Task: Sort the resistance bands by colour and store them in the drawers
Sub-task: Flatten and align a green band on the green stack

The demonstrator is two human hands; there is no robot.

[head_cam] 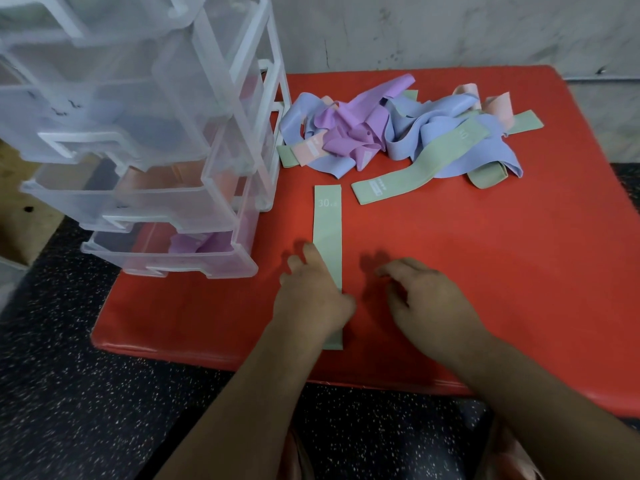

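A green resistance band [328, 230] lies flat and straight on the red mat [485, 271], marked "30". My left hand [311, 296] rests on its near part, fingers spread over it. Just right of the band, my right hand [426, 296] hovers with loosely curled fingers, holding nothing. A tangled pile of bands [391, 129] in blue, purple, pink and green lies at the mat's far side; one more green band [415, 168] stretches out of it. The clear plastic drawer unit [145, 150] stands at the left with lower drawers pulled out, pink bands [162, 174] in one, purple bands [197, 242] in the lowest.
The mat's near edge [242, 358] drops to a dark speckled floor [69, 393]. A pale wall [450, 29] rises behind the mat. Bare red mat lies to the right of my hands.
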